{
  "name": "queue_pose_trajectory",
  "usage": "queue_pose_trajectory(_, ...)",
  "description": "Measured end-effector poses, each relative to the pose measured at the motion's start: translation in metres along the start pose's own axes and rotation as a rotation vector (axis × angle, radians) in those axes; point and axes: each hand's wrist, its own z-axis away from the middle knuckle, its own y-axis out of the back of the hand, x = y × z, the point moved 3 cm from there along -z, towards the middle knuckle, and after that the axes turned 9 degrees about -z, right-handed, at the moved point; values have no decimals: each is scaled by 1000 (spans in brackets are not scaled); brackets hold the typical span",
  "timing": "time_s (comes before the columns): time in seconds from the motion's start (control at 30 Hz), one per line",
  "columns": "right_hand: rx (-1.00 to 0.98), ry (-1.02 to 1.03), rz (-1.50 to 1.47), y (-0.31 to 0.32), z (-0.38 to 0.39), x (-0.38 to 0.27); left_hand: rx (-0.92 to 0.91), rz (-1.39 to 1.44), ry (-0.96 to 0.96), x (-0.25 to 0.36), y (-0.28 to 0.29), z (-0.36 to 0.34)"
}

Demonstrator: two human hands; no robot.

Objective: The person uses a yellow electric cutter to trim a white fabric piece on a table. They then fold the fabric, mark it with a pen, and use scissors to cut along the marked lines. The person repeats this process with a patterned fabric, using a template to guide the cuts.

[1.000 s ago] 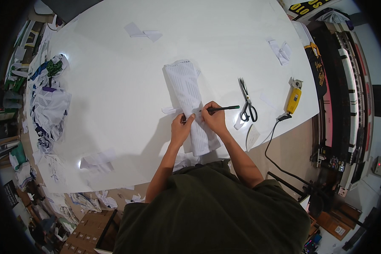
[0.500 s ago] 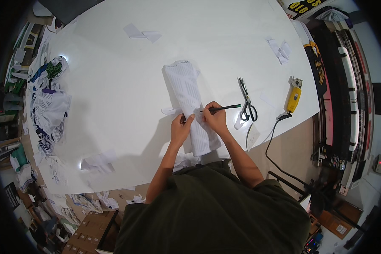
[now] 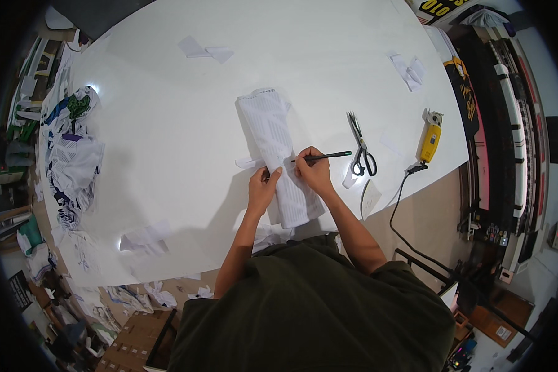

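Observation:
A rolled bundle of white, grey-striped fabric (image 3: 270, 133) lies lengthwise on the white table in front of me. My left hand (image 3: 262, 188) is closed on its left edge, thumb on top and fingers curled at the side, partly hidden. In my right hand (image 3: 315, 173) is a slim black pen (image 3: 335, 155) with a green end, pinched in a writing grip. Its tip points left and is at the roll's surface; whether it touches cannot be made out. A strip of white cloth (image 3: 247, 163) sticks out left of the roll.
Black-handled scissors (image 3: 361, 149) lie right of my right hand. Farther right is a yellow electric cutter (image 3: 431, 141), its black cord (image 3: 393, 217) hanging over the table edge. A heap of fabric scraps (image 3: 74, 155) covers the left side. Pale scraps (image 3: 144, 239) lie on the white table (image 3: 167, 124).
Both hands keep their hold, with the pen still at the roll. The picture has shifted only slightly; hardly anything else differs.

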Motion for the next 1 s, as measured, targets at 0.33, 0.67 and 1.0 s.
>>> queue_pose_trajectory(0.33,12,2,-18,1,-1,1,4,34,-13,-3,-2,-1)
queue_pose_trajectory(0.67,52,-7,-16,8,-1,11,-3,-8,14,-2,-1,-1)
queue_pose_trajectory(1.0,40,3,-7,8,-1,10,15,-1,3,0,-2,1)
